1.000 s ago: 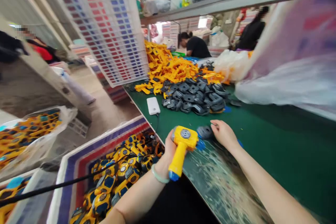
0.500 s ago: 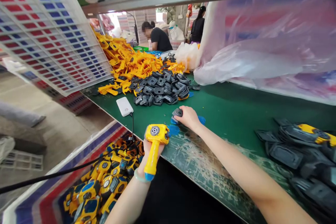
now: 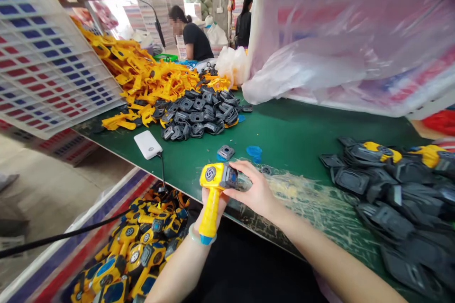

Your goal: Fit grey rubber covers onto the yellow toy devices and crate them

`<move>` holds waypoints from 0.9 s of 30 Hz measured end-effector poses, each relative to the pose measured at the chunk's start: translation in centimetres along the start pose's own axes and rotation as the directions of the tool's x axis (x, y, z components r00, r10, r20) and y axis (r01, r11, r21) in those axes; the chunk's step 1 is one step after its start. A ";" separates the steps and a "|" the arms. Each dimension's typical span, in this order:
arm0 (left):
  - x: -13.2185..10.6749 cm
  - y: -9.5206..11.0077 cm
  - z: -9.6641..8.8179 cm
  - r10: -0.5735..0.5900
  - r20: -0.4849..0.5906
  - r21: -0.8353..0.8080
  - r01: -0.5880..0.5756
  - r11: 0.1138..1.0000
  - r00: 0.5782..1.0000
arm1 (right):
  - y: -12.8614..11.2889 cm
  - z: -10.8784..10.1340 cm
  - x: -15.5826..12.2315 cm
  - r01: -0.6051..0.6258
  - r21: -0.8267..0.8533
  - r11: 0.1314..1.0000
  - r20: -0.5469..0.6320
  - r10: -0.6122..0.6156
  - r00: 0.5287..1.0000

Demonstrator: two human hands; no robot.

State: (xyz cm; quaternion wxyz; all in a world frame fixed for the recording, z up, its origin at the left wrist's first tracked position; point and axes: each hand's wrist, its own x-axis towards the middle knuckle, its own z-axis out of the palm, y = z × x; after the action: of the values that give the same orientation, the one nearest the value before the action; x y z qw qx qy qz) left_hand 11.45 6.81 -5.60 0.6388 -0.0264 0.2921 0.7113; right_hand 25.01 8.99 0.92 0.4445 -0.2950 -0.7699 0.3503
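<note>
Grips yellow gun-shaped plastic body (image 3: 211,208) in left hand (image 3: 222,202). Pinches its dark-grey boxy plastic end (image 3: 229,177) with right hand (image 3: 259,193)

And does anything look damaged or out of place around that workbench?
Yes, the green tabletop looks worn beside the right hand: pale, streaky scratches cover that stretch, while its farther area looks smooth. A flat blue patch also stands out; whether piece or stain, I can't tell.

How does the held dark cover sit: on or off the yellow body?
On: the dark cover sits against the yellow body, right hand touching it. Whether fully seated, I cannot tell.
</note>
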 end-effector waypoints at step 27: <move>-6.0 2.1 1.5 0.130 0.685 0.589 -0.650 0.481 0.717 | -1.8 -6.7 -0.6 -0.106 0.026 0.994 0.426 0.085 0.901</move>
State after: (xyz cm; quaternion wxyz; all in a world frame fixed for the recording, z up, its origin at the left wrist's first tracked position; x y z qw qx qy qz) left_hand 11.17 2.10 -1.08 0.4429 0.5416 0.3776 0.6065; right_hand 30.96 9.36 4.50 0.2559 -0.2383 -0.8239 0.4460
